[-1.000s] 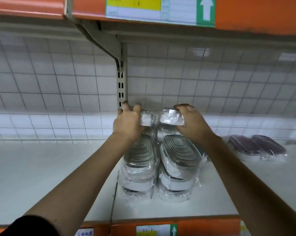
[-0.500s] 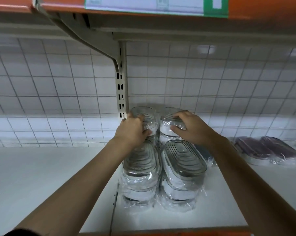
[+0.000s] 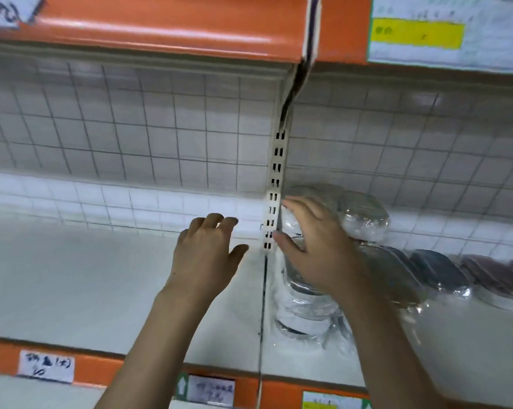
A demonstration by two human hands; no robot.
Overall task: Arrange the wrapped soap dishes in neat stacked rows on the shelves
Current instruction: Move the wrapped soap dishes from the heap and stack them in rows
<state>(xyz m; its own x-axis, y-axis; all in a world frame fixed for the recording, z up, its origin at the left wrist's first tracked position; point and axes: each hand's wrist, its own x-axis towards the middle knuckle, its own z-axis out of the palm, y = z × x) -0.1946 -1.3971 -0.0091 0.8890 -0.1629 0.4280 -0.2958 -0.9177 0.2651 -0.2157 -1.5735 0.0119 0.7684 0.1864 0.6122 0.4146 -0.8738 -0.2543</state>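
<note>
Clear-wrapped soap dishes [image 3: 364,216] now stand stacked right of the upright [image 3: 274,190]; left hand [image 3: 203,258] has let go, fingers spread, while the right hand [image 3: 314,249] stays flat against them, open.

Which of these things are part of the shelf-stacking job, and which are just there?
Job: clear-wrapped grey oval soap dishes; white shelf; right hand; left hand.
Just there: orange shelf edge; paper price labels; slotted upright.

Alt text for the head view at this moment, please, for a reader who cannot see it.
A person's right hand rests open against stacked wrapped soap dishes on a white shelf, while the left hand hovers open beside them. Darker wrapped dishes lie further right.
</note>
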